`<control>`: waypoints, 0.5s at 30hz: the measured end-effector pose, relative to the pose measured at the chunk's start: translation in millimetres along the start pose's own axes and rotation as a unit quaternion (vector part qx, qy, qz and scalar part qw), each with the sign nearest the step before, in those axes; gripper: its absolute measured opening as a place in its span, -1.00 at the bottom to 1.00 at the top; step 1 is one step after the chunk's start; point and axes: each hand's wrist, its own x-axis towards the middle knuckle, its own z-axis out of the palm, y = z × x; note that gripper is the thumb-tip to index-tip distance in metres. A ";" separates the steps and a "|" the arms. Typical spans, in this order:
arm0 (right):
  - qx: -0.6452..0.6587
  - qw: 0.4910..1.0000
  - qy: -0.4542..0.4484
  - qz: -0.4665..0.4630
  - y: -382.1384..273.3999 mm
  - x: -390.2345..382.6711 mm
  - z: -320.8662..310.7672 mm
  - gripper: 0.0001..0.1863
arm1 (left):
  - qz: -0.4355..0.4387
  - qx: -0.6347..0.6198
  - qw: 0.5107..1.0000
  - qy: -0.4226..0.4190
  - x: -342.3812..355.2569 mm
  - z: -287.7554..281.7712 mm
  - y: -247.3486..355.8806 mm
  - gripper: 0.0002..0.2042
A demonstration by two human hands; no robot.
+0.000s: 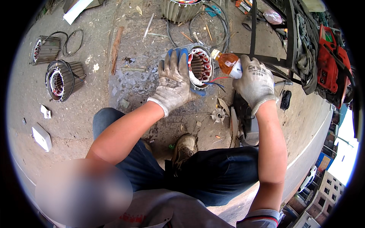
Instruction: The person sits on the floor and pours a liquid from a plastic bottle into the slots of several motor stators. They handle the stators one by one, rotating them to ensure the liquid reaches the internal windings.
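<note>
My left hand (173,79), in a grey-white work glove with blue fingertips, cups the left side of a motor stator (197,65). Its fingers stretch along that side and the thumb lies at the near rim. Red and white windings line the stator's bore, and red and dark blue leads come out at its right. My right hand (255,76), gloved alike, grips a clear plastic bottle (227,62) of amber liquid. The bottle lies tipped, its pale neck pointing left at the stator's right rim. Whether liquid runs out cannot be made out.
Another stator (181,10) with cable stands beyond. Two stators (70,80) lie left. A small fan wheel (218,115) sits near my boot (184,148). A dark metal frame (272,60) and red machine (327,64) stand right; a white box (42,136) is at left.
</note>
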 end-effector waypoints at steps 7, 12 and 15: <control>0.002 1.000 0.001 -0.004 5.2 -0.8 3.0 -0.57 | -0.008 -0.002 1.000 -0.008 0.2 -1.7 2.4 0.46; 0.004 1.000 -0.001 0.002 0.5 2.2 2.5 -0.57 | -0.013 -0.010 1.000 -0.004 -2.0 -2.4 0.2 0.45; 0.009 1.000 0.001 -0.001 2.8 1.6 2.0 -0.56 | -0.013 -0.025 1.000 -0.001 -2.5 -4.0 2.6 0.46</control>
